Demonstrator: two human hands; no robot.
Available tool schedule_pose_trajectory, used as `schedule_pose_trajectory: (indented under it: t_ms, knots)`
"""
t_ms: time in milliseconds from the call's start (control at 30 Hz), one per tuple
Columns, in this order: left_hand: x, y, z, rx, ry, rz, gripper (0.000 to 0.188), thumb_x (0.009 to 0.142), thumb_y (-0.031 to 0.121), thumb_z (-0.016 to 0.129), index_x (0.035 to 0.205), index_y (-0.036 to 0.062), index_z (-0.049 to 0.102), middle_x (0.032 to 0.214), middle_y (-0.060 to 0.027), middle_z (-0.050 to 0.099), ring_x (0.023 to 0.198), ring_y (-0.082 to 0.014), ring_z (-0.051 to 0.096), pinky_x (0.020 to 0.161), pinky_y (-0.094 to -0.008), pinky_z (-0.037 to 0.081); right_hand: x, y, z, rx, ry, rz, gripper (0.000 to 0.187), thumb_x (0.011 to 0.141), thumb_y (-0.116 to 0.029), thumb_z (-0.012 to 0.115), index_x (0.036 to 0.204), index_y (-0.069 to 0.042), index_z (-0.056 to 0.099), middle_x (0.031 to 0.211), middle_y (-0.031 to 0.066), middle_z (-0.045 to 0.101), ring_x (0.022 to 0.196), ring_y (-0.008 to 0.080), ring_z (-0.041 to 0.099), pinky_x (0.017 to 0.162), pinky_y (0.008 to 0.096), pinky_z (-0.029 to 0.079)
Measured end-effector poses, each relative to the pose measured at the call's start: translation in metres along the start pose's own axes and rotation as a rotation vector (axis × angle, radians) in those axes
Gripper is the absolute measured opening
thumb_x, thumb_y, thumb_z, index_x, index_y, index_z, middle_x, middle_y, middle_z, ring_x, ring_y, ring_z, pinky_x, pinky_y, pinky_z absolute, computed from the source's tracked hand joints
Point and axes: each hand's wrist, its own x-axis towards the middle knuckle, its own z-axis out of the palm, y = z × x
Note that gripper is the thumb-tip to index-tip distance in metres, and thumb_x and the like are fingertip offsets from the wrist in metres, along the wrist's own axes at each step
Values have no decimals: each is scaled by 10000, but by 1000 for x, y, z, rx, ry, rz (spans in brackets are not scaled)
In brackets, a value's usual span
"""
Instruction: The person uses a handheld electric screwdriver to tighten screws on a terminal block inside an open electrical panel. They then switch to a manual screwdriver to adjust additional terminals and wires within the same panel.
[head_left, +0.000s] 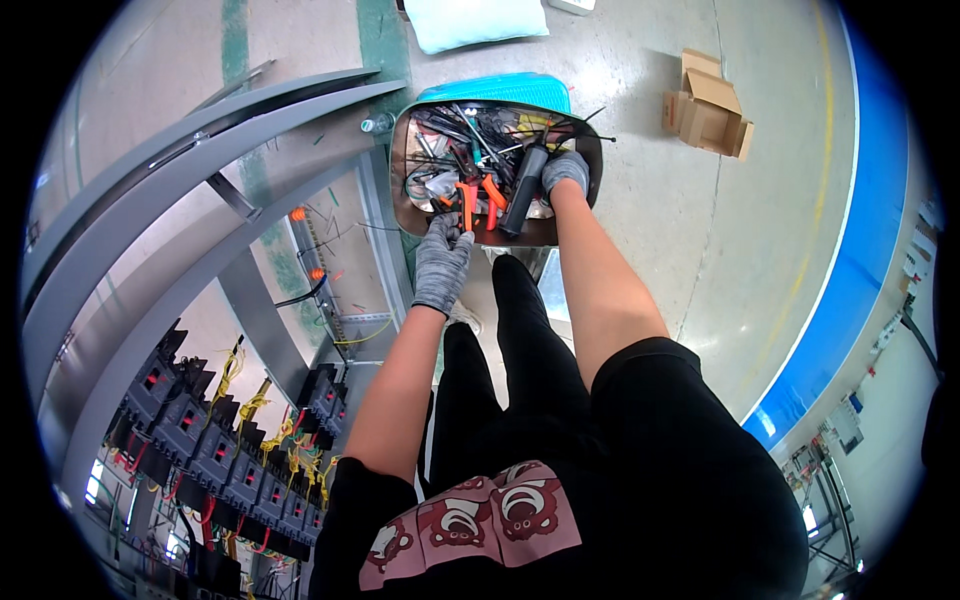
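Observation:
In front of my legs is a dark-rimmed tool bin [412, 218] full of jumbled hand tools, bits and small parts. My left hand [443, 262], in a grey knit glove, is closed at the bin's near left edge beside orange-handled pliers [465, 205]; what its fingers hold is hidden. Inside the bin's right side is my right hand [566, 173], gloved alike, against a dark grey cylindrical tool [524, 190]. The fingers of that hand are mostly hidden. Another orange handle [494, 192] lies between the pliers and the grey tool.
Behind the bin sits a turquoise crate [535, 90]. Grey metal frames [250, 285] rise on my left, with a row of black breakers [215, 455] and loose yellow and red wires. An open cardboard box [708, 108] lies on the floor at right. A pale cushion-like bag [475, 22] lies farther off.

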Motion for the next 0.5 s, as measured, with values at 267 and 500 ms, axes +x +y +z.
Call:
schedule_pose_trajectory:
  t_ms: [267,500]
  knots:
    - [3,-3,1,-56,27,-58,335,820,45,641,1136,-6,541,797,-8,577,681,-75,505,681,-226,465,-36,6,-9,180,178,-54,300,776,-182,598,1026,-19,635,994,245,638,942,393,615,841,416,481]
    - [2,-2,2,-78,36,-13,321,832,35,638,1138,8,543,832,-7,580,673,-74,516,632,-227,467,-55,18,-19,390,241,-218,175,792,-132,599,911,-5,609,872,239,637,831,405,611,747,444,476]
